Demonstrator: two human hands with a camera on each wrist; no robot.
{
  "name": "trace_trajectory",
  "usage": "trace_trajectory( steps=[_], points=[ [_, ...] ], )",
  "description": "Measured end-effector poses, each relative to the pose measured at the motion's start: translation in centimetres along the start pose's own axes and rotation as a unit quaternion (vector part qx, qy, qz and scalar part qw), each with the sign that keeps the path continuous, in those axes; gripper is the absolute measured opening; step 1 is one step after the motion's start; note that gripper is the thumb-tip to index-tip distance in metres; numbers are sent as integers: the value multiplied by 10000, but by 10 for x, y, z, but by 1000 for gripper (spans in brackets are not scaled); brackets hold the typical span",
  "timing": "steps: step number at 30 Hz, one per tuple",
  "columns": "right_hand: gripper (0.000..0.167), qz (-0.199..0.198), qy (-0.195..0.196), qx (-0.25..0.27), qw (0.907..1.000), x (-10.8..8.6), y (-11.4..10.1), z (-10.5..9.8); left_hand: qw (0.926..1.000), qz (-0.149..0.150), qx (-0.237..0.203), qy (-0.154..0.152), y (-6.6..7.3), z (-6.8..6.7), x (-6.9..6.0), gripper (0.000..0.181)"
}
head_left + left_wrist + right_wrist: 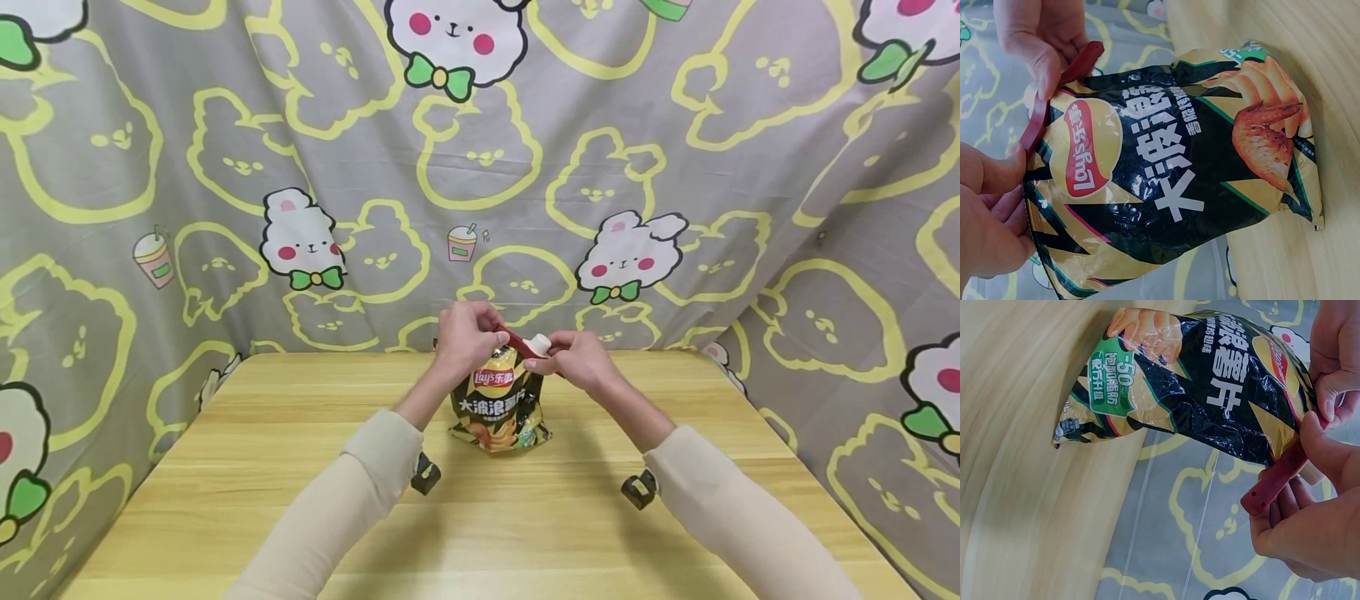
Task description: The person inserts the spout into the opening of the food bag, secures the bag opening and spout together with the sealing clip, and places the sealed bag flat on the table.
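A black and gold bag of Lay's potato chips [498,408] stands upright on the table, its lower edge on the wood. Across its top edge lies a red bag clip [1035,122] with a white cap-like part [538,342] on it. My left hand [467,335] pinches the clip's left end at the bag's top, thumb in front and fingers behind the bag. Toward the other end, my right hand [1310,519] grips the clip between thumb and fingers. The clip's red end [1266,490] sticks out past the bag's corner. How far the clip has closed on the bag I cannot tell.
The light wooden table [300,433] spreads around the bag. Behind and at both sides hangs a grey curtain [480,225] with cartoon bears. Black wrist mounts [639,489] sit under both sleeves.
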State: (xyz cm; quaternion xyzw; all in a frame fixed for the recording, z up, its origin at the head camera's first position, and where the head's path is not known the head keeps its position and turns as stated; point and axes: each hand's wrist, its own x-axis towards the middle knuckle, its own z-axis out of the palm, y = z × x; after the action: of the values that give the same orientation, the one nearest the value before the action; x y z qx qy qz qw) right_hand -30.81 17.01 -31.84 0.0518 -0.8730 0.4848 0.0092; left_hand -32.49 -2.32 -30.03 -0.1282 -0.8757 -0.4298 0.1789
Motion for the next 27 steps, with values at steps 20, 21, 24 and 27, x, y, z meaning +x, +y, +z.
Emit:
trace_trajectory(
  steps=[20,21,24,27],
  points=[
    [36,-5,3,-176,9998,2,2,-1,9992,269,-65,-273,-3,-8,0,8],
    [35,-32,-34,-194,9998,1,1,-1,9991,253,-87,-314,-2,-10,0,8],
    [35,-65,-152,-204,9997,1,1,-2,9987,154,-168,-453,-2,-12,0,11],
    [33,-5,-265,-171,9995,2,1,-4,9977,0,-286,-607,-1,-15,-1,27]
  ],
)
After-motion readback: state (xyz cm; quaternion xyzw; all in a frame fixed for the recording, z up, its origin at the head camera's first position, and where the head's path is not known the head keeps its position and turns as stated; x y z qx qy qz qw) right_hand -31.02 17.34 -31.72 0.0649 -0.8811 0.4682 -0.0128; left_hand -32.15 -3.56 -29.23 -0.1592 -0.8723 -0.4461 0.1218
